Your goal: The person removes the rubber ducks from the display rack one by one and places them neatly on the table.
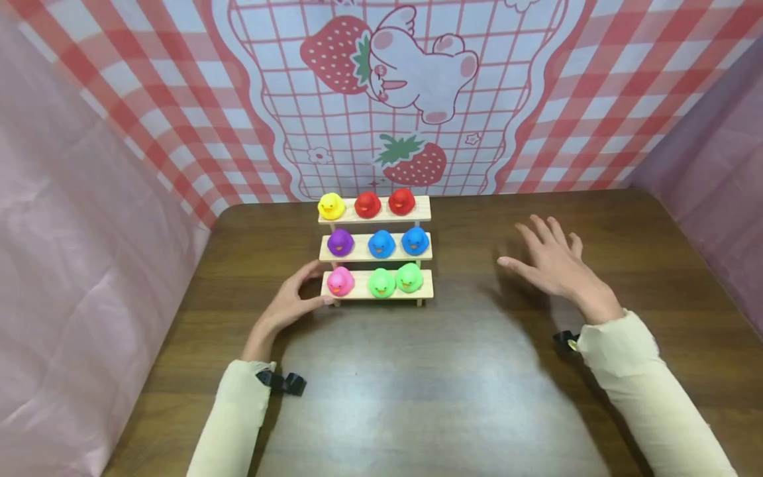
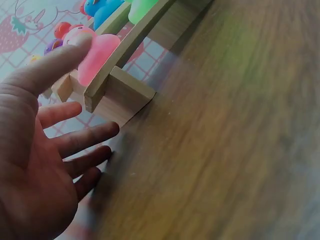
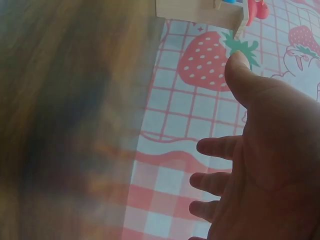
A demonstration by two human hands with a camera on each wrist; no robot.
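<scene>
A three-tier wooden stand (image 1: 374,264) holds small toy ducks. On its top shelf sit a yellow duck (image 1: 331,207) and two red ducks (image 1: 402,201). The middle shelf carries a purple duck (image 1: 340,242) and two blue ducks (image 1: 381,244). A pink duck (image 1: 340,281) and two green ducks (image 1: 408,277) sit on the lowest one. At the stand's left end is my left hand (image 1: 292,301), fingers spread and holding nothing; in the left wrist view its thumb overlaps the pink duck (image 2: 102,52). My right hand (image 1: 551,265) hovers well right of the stand, fingers spread, holding nothing.
The stand rests on a brown wooden table (image 1: 417,384), near its back edge. Behind rises a red-and-white checked cloth (image 1: 554,132) with strawberry prints. Pink curtains (image 1: 71,252) border the left and right sides. A black strap (image 1: 280,382) is on the left wrist.
</scene>
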